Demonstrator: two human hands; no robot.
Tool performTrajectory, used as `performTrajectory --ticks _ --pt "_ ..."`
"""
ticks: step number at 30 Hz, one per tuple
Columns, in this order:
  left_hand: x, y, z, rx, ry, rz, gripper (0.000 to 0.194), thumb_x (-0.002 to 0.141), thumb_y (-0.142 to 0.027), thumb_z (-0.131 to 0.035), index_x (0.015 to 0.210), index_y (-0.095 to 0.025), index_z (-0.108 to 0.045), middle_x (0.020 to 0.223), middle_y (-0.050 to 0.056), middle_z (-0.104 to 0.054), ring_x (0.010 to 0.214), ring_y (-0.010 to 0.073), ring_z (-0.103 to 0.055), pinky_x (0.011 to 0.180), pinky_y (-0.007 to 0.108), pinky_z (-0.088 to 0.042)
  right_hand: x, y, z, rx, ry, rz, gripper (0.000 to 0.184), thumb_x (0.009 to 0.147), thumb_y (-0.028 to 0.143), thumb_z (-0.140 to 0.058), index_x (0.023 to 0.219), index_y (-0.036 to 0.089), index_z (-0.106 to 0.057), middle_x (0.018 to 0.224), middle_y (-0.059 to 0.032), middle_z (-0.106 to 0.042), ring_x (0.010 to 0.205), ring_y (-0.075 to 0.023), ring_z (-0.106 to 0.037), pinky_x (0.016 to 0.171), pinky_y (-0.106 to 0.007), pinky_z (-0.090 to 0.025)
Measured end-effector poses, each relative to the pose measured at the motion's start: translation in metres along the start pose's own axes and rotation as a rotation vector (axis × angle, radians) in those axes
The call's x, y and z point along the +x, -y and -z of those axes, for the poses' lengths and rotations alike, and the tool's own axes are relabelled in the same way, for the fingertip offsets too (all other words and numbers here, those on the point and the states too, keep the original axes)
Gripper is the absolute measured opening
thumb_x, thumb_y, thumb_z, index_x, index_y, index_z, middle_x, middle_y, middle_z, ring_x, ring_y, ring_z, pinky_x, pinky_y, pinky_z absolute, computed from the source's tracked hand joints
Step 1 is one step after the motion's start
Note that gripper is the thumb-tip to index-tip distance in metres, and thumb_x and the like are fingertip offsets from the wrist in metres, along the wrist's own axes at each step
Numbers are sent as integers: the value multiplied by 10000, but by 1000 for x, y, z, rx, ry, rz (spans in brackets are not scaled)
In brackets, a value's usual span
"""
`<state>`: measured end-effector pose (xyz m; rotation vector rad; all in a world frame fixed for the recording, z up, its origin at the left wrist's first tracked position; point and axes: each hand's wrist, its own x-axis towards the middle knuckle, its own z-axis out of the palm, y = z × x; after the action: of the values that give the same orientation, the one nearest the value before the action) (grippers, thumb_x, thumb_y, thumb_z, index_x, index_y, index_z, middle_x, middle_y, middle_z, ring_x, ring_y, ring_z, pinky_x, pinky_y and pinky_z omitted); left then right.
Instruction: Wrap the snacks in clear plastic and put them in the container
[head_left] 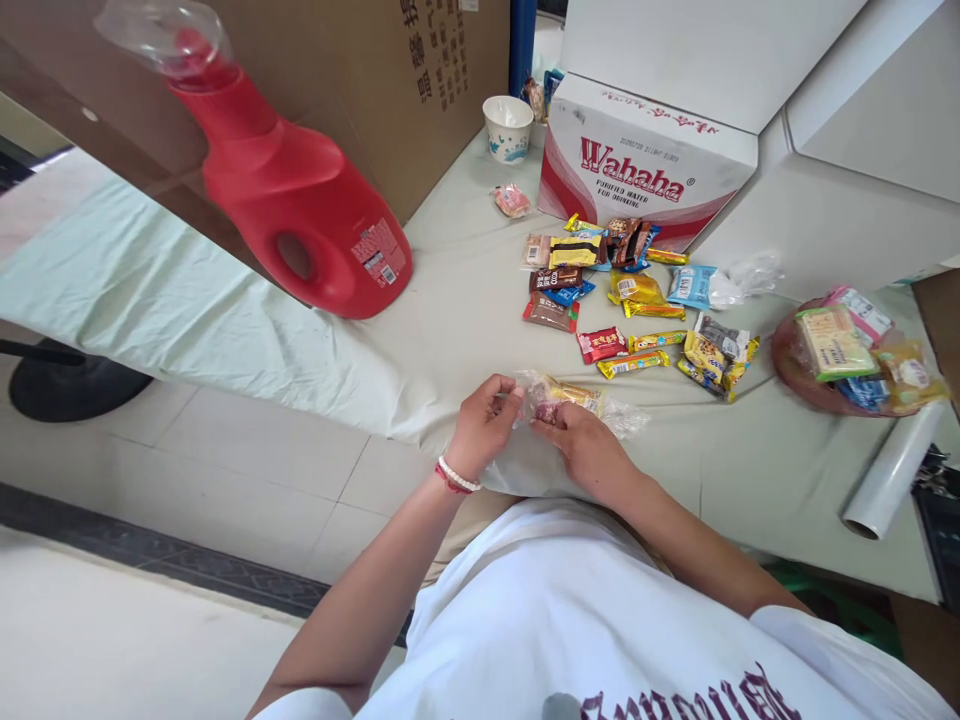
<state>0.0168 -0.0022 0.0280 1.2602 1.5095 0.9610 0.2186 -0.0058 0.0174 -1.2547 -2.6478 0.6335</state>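
A clear plastic bag (628,420) lies at the table's front edge with a yellow-wrapped snack (579,395) and a dark reddish packet inside it. My left hand (484,425) pinches the bag's left end between thumb and fingers. From the right, my right hand (592,447) is closed on the near side of the same bag, by the reddish packet; its fingertips are partly hidden. Beyond the hands lie a red snack packet (602,345), a brown packet (550,312), yellow snack sticks (634,364) and several other wrapped snacks.
A red detergent jug (337,230) stands at left beside a large cardboard box (450,110). At the back are a paper cup (508,130) and a Wahaha water carton (645,160). To the right sit a snack-filled basket (787,355) and a plastic film roll (892,475).
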Motion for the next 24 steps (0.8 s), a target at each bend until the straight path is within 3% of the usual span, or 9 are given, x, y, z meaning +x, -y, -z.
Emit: performTrajectory --ticks 3,5,8,11,14,16,19,21,24 --pt "1 -7 -16 78 -119 60 574 885 -578 -611 1302 -192 -526 1050 70 -675 752 186 -661 714 335 -520 1 3 0 15 6 -3 370 1026 209 -467 1295 300 -704 999 -84 -570 900 -227 -487 758 -327 -411" --pt "4 -6 -26 192 -174 24 679 792 -486 -743 1359 -186 -519 1096 88 -682 876 227 -675 792 364 -533 1 4 1 50 -4 3 369 1021 196 -457 1263 287 -721 1031 -94 -578 940 -242 -496 793 -349 -428" --pt "6 0 -30 199 -229 -52 428 802 -280 -697 1218 -204 -629 912 24 -693 827 194 -658 802 340 -535 0 3 5 121 -7 9 361 1004 187 -463 1209 254 -753 986 -93 -568 924 -245 -510 778 -355 -445" --pt "-2 2 -28 133 -294 -111 197 845 -223 -620 1032 -204 -682 806 -8 -677 695 141 -624 720 288 -533 -2 -1 10 253 1 39 396 940 114 -487 1209 220 -757 962 -85 -566 892 -228 -539 760 -343 -476" --pt "-12 -1 -32 188 -126 -302 169 893 -195 -563 966 -207 -715 913 31 -735 821 158 -681 801 304 -561 -2 -4 13 335 -30 85 419 881 67 -512 1190 216 -753 1054 -100 -604 983 -245 -566 841 -382 -517" --pt "-16 -3 -38 242 4 -416 272 919 -163 -504 1074 -201 -724 1059 69 -751 983 183 -699 907 339 -569 -3 -3 15 362 -70 101 380 881 76 -524 1148 217 -755 1147 -116 -621 1083 -267 -566 918 -424 -526" --pt "-14 -1 -49 326 58 -458 361 956 -153 -436 1200 -180 -700 1228 108 -717 1128 205 -672 1001 379 -555 -9 -6 20 452 -75 128 324 924 144 -536 1171 229 -727 1261 -113 -635 1197 -272 -571 1008 -444 -514" --pt "-9 1 -55 397 31 -431 346 989 -185 -430 1190 -182 -711 1201 105 -725 1115 216 -666 984 392 -555 -18 -12 22 522 -108 18 324 976 250 -526 1268 235 -666 1172 -93 -689 1099 -249 -638 960 -413 -540" --pt "-2 -1 -64 533 -41 -383 279 995 -236 -493 1075 -208 -759 1059 83 -748 998 242 -647 897 412 -542 -32 -30 19 427 -307 -426 441 1012 421 -489 1395 211 -552 835 -26 -680 759 -220 -651 755 -364 -555"
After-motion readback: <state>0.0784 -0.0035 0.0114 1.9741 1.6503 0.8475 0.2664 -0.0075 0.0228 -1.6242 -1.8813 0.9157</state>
